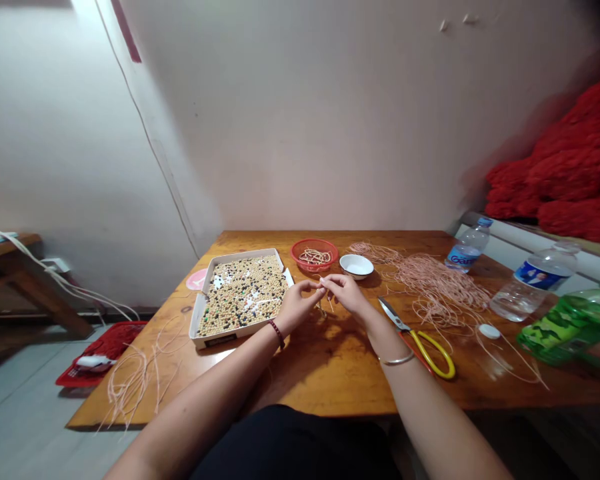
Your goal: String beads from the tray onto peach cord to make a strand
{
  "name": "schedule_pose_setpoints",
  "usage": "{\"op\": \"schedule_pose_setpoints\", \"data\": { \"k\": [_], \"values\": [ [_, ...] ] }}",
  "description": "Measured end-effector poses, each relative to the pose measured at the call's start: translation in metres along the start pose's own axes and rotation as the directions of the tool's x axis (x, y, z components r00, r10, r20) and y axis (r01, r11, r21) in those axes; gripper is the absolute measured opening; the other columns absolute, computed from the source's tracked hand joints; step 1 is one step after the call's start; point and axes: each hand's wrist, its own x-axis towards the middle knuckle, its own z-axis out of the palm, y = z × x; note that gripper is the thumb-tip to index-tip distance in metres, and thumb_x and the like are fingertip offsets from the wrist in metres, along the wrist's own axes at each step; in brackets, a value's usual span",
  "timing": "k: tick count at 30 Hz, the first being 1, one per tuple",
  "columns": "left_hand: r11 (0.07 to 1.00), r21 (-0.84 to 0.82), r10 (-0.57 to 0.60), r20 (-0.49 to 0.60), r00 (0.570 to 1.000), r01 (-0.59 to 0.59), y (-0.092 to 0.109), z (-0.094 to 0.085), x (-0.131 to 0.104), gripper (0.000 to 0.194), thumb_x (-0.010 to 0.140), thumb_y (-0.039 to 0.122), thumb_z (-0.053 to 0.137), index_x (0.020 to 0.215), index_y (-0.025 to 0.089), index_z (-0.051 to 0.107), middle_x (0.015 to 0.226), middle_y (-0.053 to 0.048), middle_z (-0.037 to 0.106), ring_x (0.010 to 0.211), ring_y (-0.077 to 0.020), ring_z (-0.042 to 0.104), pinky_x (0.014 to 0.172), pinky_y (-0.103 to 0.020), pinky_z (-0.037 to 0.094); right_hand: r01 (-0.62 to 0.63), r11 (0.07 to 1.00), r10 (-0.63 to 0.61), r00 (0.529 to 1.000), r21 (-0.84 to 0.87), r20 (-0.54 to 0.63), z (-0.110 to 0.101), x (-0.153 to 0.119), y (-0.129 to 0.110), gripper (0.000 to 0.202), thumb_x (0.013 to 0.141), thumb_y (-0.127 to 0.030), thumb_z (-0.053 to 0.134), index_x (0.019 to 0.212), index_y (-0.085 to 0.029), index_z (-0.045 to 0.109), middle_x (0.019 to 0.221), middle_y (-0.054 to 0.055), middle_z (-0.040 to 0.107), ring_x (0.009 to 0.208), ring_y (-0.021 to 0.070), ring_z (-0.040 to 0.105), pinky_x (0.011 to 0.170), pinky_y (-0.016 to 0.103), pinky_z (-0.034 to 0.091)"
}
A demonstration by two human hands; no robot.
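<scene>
My left hand [300,301] and my right hand [349,295] meet above the middle of the table, fingertips pinched together. Between them they hold a thin pale string [331,307], with a short end hanging below the fingers. A small whitish bit shows at the fingertips, too small to name. Just left of my left hand lies a shallow white box [196,319] full of tan, black, white and a few green beads. Behind my hands stand a red plastic basket [314,267] with beaded strings in it and a white bowl [357,266].
Yellow-handled scissors [433,353] lie right of my right forearm. Beyond them spreads a heap of pink string [433,280]; more loose string [133,383] is at the left. Clear bottles [470,248], a green bottle [570,327] and a white cap [489,331] line the right side.
</scene>
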Motion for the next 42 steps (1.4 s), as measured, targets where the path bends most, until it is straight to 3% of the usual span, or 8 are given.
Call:
{"op": "schedule_pose_setpoints", "data": {
  "k": [6,17,24,33,42],
  "values": [
    [0.999,-0.031,0.026,0.010,1.000,-0.025,0.002,0.000,0.000,0.031,0.078,0.046,0.061,0.077,0.016,0.067,0.079,-0.005,0.069,0.075,-0.0179,0.062,0.071,-0.029,0.048,-0.050,0.998,0.050,0.999,0.030,0.000,0.000,0.000,0.001,0.031,0.072,-0.047,0.059,0.071,-0.016,0.066,0.059,0.001,0.057,0.048,0.0095,0.045,0.042,0.021,0.032],
    [0.994,-0.108,0.036,0.072,0.997,-0.028,0.008,0.000,-0.001,0.032,0.082,0.045,0.057,0.082,0.015,0.068,0.082,-0.006,0.070,0.073,-0.0155,0.062,0.069,-0.026,0.047,-0.181,0.963,0.182,0.983,0.198,0.013,0.001,-0.002,-0.003,0.037,0.068,-0.052,0.064,0.073,-0.015,0.064,0.062,-0.001,0.057,0.048,0.0062,0.044,0.043,0.018,0.029],
    [0.999,0.017,0.045,0.013,0.999,-0.045,0.008,0.000,-0.002,0.029,0.083,0.041,0.057,0.085,0.016,0.071,0.083,-0.006,0.071,0.072,-0.0158,0.061,0.069,-0.026,0.046,-0.082,0.984,0.092,0.994,0.158,-0.056,0.001,0.000,0.000,0.038,0.070,-0.052,0.063,0.073,-0.015,0.065,0.064,0.000,0.059,0.050,0.0070,0.048,0.046,0.019,0.032],
    [0.979,0.201,0.040,-0.051,0.998,-0.029,0.011,-0.001,-0.007,0.030,0.086,0.042,0.052,0.080,0.017,0.068,0.079,-0.004,0.070,0.070,-0.0154,0.060,0.063,-0.025,0.043,-0.011,0.989,0.019,0.998,0.151,-0.052,0.003,-0.001,-0.004,0.036,0.071,-0.051,0.062,0.072,-0.015,0.065,0.058,-0.001,0.056,0.048,0.0080,0.046,0.042,0.020,0.030],
    [0.994,0.099,0.055,-0.045,0.997,-0.050,0.011,0.001,-0.005,0.028,0.080,0.044,0.061,0.076,0.016,0.064,0.076,-0.003,0.067,0.069,-0.0144,0.058,0.065,-0.024,0.043,0.010,0.988,0.006,0.995,0.156,-0.102,0.002,0.001,-0.001,0.037,0.072,-0.052,0.062,0.073,-0.015,0.066,0.051,-0.003,0.050,0.046,0.0084,0.043,0.043,0.021,0.030]
  ]
}}
